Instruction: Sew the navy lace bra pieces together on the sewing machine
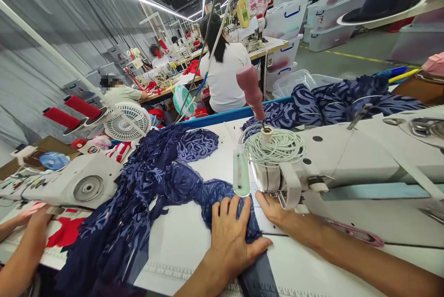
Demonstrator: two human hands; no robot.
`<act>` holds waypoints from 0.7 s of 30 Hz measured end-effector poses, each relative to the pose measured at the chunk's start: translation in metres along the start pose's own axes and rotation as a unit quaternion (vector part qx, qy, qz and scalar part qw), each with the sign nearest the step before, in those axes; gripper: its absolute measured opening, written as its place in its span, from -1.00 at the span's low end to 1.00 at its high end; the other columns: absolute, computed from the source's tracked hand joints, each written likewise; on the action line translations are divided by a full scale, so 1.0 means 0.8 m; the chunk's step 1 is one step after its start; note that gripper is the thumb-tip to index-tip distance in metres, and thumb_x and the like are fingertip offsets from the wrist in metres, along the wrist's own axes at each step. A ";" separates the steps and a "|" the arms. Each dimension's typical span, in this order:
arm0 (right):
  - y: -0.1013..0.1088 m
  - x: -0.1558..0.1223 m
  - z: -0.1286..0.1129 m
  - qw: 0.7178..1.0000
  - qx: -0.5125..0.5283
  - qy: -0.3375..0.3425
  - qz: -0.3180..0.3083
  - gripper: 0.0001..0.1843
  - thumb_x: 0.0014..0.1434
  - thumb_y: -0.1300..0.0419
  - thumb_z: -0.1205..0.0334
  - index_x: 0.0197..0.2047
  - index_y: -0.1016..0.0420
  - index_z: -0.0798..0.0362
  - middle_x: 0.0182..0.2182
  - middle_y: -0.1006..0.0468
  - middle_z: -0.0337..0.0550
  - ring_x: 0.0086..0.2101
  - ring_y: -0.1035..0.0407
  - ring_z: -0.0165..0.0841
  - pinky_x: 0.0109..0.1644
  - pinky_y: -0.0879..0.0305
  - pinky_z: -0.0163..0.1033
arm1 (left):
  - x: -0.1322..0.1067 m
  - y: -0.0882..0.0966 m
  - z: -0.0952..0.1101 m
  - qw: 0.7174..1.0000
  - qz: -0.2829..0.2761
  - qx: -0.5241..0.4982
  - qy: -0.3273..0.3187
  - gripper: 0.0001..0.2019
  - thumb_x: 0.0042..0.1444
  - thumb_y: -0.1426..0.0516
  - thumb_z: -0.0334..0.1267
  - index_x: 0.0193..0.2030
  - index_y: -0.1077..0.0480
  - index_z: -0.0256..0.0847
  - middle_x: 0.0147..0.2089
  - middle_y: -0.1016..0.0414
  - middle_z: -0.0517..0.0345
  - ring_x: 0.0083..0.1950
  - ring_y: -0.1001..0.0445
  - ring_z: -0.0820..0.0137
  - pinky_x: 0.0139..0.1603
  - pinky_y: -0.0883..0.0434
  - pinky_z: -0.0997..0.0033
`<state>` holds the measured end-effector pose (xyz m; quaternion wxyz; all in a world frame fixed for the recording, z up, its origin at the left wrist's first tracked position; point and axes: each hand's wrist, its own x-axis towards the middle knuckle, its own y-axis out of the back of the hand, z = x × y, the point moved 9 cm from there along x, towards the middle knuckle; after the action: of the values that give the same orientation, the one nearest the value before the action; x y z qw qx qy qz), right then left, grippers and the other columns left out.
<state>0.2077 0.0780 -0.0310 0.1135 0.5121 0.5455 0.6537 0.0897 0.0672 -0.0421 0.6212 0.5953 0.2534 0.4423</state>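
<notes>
My left hand [229, 230] lies flat with fingers spread, pressing a navy lace bra piece [217, 195] onto the white sewing table. Its cup shape stretches away to the left, and a smooth dark blue strip runs from under the palm to the near edge. Just right of it, my right hand [275, 209] rests beside the head of the sewing machine [350, 149]. The machine hides part of that hand, so I cannot make out whether its fingers grip the fabric. A pale green guard plate [241, 174] hangs above the fingertips.
A heap of navy garments [138, 195] covers the left side; more patterned fabric [322, 102] lies behind the machine. A pink-handled tool [250, 86] stands upright on the machine head. At far left, another person's hands [38, 223] work with red fabric [65, 231].
</notes>
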 end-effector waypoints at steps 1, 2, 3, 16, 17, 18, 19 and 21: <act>0.007 -0.004 -0.003 1.000 0.001 0.003 -0.012 -0.56 0.11 0.08 0.60 -0.10 -0.44 0.04 -0.47 -0.52 -0.16 -0.56 -0.35 -0.31 -0.43 -0.21 -0.21 | 0.001 -0.001 -0.002 1.000 0.001 -0.006 -0.002 -0.15 0.09 -0.10 0.38 0.40 -0.18 -0.09 0.32 -0.32 -0.09 0.26 -0.27 -0.08 0.28 -0.17 -0.26; 0.014 -0.009 -0.007 1.000 0.004 0.008 -0.030 -0.63 0.12 0.07 0.58 -0.17 -0.42 0.03 -0.54 -0.46 -0.23 -0.62 -0.27 -0.36 -0.47 -0.17 -0.23 | 0.003 -0.002 -0.002 1.000 -0.001 -0.012 -0.006 -0.16 0.12 -0.08 0.37 0.42 -0.14 -0.07 0.36 -0.28 -0.07 0.32 -0.23 -0.07 0.35 -0.08 -0.29; 0.022 -0.017 -0.011 0.998 0.012 0.015 -0.053 -0.68 0.14 0.06 0.56 -0.22 -0.39 0.01 -0.58 -0.40 -0.28 -0.65 -0.20 -0.39 -0.49 -0.13 -0.25 | 0.006 -0.004 -0.003 1.000 -0.007 -0.017 -0.010 -0.16 0.14 -0.07 0.36 0.44 -0.10 -0.06 0.40 -0.22 -0.05 0.36 -0.18 -0.07 0.39 -0.01 -0.31; 0.068 -0.053 -0.046 0.981 0.177 0.084 -0.005 -0.77 0.38 -0.01 0.26 -0.06 -0.49 0.04 -0.16 -0.57 -0.16 -0.11 -0.39 -0.32 0.27 -0.10 -0.15 | 0.093 -0.010 0.018 0.992 -0.034 -0.088 -0.081 -0.20 0.08 -0.17 0.32 0.35 -0.22 -0.09 0.41 -0.16 -0.09 0.41 -0.09 -0.05 0.42 0.02 -0.26; 0.071 -0.053 -0.046 0.981 0.174 0.084 0.008 -0.75 0.39 -0.01 0.26 -0.03 -0.49 0.04 -0.14 -0.58 -0.17 -0.09 -0.39 -0.33 0.31 -0.03 -0.17 | 0.090 -0.006 0.019 0.993 -0.023 -0.085 -0.083 -0.27 0.10 -0.18 0.27 0.30 -0.27 -0.11 0.36 -0.23 -0.11 0.37 -0.15 -0.04 0.39 -0.05 -0.25; 0.072 -0.054 -0.046 0.981 0.175 0.084 0.014 -0.74 0.39 -0.01 0.27 -0.01 -0.49 0.05 -0.14 -0.58 -0.18 -0.08 -0.39 -0.34 0.33 -0.01 -0.19 | 0.085 0.000 0.020 0.994 -0.006 -0.080 -0.079 -0.38 0.15 -0.18 0.20 0.24 -0.33 -0.13 0.29 -0.31 -0.11 0.32 -0.22 -0.01 0.34 -0.14 -0.20; 0.073 -0.054 -0.047 0.980 0.179 0.084 0.014 -0.73 0.39 0.01 0.28 0.00 -0.50 0.05 -0.14 -0.59 -0.18 -0.08 -0.39 -0.34 0.32 -0.01 -0.20 | 0.076 0.008 0.022 0.994 0.017 -0.071 -0.075 -0.52 0.23 -0.17 0.08 0.17 -0.37 -0.15 0.19 -0.39 -0.10 0.23 -0.31 0.05 0.25 -0.25 -0.11; 0.069 -0.056 -0.049 0.979 0.188 0.081 -0.006 -0.72 0.39 0.02 0.29 -0.02 -0.50 0.05 -0.16 -0.59 -0.17 -0.10 -0.40 -0.33 0.29 -0.06 -0.18 | 0.054 0.022 0.037 0.992 0.069 -0.036 -0.096 -0.78 0.34 -0.08 -0.22 0.05 -0.41 -0.19 -0.06 -0.49 -0.03 -0.02 -0.43 0.20 0.00 -0.39 0.14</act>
<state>0.2198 0.0021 -0.0053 -0.0256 0.4661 0.6690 0.5784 0.1308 0.0868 -0.0113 0.6319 0.6282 0.1349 0.4334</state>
